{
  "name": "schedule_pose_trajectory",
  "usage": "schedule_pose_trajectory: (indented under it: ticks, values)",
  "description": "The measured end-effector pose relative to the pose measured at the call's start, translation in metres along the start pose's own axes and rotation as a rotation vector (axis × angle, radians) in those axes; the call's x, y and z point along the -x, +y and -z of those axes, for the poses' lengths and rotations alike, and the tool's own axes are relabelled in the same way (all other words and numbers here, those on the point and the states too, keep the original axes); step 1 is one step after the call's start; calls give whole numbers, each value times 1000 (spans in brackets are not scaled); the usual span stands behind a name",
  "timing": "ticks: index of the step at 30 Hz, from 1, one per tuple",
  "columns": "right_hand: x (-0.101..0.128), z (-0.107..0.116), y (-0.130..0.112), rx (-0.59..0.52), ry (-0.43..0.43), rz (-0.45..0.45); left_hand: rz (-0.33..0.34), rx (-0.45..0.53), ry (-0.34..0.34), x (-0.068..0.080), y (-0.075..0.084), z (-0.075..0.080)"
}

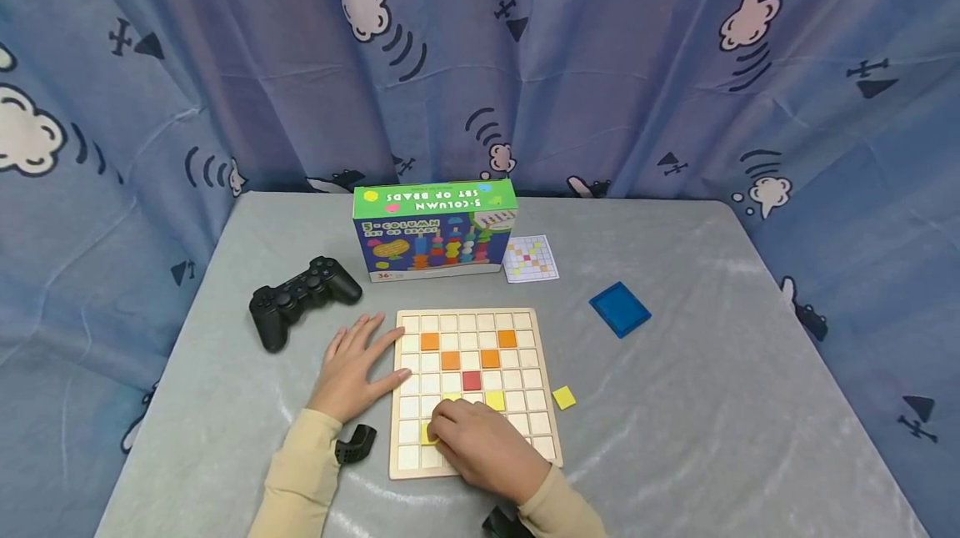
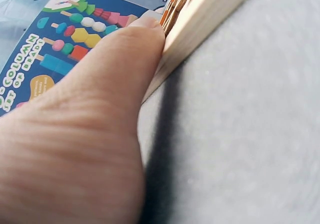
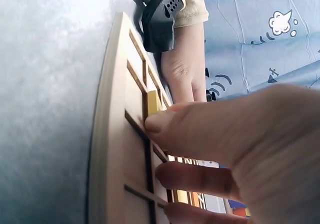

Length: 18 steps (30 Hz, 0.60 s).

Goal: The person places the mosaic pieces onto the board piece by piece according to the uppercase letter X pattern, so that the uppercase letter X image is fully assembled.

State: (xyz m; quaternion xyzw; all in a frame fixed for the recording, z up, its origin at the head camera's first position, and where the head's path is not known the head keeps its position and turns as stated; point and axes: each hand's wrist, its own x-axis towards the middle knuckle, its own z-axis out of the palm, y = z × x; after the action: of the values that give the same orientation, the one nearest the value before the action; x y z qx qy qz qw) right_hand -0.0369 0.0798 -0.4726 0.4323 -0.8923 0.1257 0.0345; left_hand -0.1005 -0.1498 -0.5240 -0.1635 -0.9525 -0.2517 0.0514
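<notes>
A wooden grid board (image 1: 401, 459) lies on the table, holding several orange tiles, a red tile (image 1: 471, 380) and yellow ones, such as the yellow tile (image 1: 494, 401) right of centre. My right hand (image 1: 487, 448) bends over the lower left part and pinches a yellow tile (image 3: 154, 101) at a cell there; its index fingertip is hidden in the right wrist view. My left hand (image 1: 356, 375) is spread at the board's left side, with thumb and index fingertip touching the frame. The left wrist view shows that thumb (image 2: 135, 53) against the board's edge (image 2: 200, 26).
A loose yellow tile (image 1: 564, 397) lies right of the board, and a blue square tray (image 1: 619, 309) lies farther right. Behind stand a bead-set box (image 1: 435, 242) and a printed pattern card (image 1: 531, 259). A black game controller (image 1: 303, 298) sits at the left.
</notes>
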Motion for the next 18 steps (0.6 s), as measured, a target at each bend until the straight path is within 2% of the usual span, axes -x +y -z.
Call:
schedule_pose_trajectory:
  ticks: [7, 18]
  values:
    - [0, -2, -1, 9, -16, -16, -7, 6, 14, 0, 0, -1]
    - [0, -3, 0, -6, -9, -26, 0, 5, -9, -1, 1, 2]
